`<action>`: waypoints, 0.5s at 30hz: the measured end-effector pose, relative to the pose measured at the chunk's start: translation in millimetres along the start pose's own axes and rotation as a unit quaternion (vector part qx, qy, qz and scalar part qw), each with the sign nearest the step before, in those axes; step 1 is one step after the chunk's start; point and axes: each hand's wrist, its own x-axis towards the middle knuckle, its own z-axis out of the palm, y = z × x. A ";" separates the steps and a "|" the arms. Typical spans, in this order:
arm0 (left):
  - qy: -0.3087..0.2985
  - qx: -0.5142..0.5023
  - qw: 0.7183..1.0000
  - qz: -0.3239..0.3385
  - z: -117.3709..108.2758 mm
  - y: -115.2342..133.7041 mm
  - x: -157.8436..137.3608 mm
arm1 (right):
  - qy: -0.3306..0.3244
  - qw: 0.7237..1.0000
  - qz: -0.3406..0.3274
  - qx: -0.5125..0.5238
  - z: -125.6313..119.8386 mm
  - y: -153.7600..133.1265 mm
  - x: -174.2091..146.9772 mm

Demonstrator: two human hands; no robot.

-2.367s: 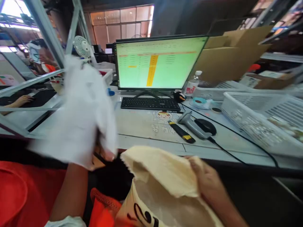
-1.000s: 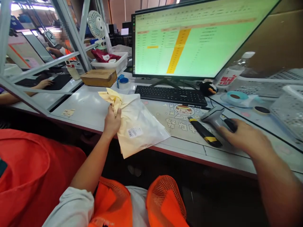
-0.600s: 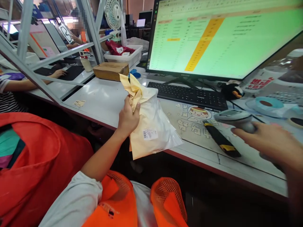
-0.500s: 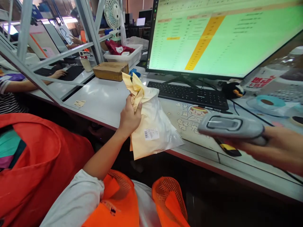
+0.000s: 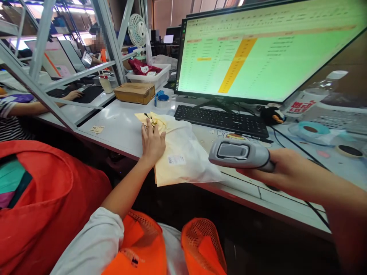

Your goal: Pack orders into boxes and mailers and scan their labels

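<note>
A pale yellow and white plastic mailing bag (image 5: 190, 160) lies at the desk's front edge, its lower part jutting past it. A white barcode label (image 5: 176, 160) faces up on the bag. My left hand (image 5: 152, 144) rests on the bag's crumpled upper left end, fingers stretched out and apart, with a dark stringy bit showing by the fingertips. To the right, my right hand (image 5: 282, 170) is wrapped round the handle of a grey barcode scanner (image 5: 239, 152), held above the desk. The scanner's head points left, over the bag's right side.
A monitor (image 5: 229, 57) stands behind a black keyboard (image 5: 220, 120). A cardboard box (image 5: 134, 93) and a blue tape dispenser (image 5: 162, 98) sit at the back left. Tape rolls (image 5: 312, 130) lie on the right. A red bag (image 5: 51, 202) is at my left, below a metal frame (image 5: 110, 38).
The bag has come down from my left hand's grip onto the desk, and that hand has opened flat on it. My right hand has brought the scanner leftward, nearer the bag.
</note>
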 end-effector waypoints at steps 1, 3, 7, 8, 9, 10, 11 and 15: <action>-0.011 0.020 1.000 -0.013 0.2 -2.8 1.1 | 0.002 1.000 0.004 0.000 -0.7 5.0 -1.0; -0.029 0.055 0.997 -0.041 -0.2 -7.4 4.7 | 0.014 1.000 0.015 -0.003 -0.5 13.6 -3.2; -0.082 0.104 0.989 -0.071 -0.3 -12.2 13.3 | 0.013 0.999 0.045 -0.011 2.5 25.2 -4.9; -0.096 0.104 0.988 -0.063 0.8 -12.1 13.8 | 0.014 0.999 0.049 -0.013 2.9 26.3 -4.5; -0.110 0.089 0.989 -0.052 2.5 -11.4 13.5 | 0.015 0.998 0.052 -0.015 2.9 26.4 -3.9; -0.126 0.054 0.990 -0.037 4.1 -10.2 12.4 | 0.018 0.998 0.054 -0.018 2.3 25.5 -3.2; -0.135 -0.003 0.991 -0.021 5.2 -8.6 11.3 | 0.023 0.998 0.057 -0.021 1.1 23.8 -2.6; -0.022 -0.282 0.959 0.027 -13.6 -5.9 18.6 | 0.045 0.995 0.079 -0.039 -8.5 16.5 -2.6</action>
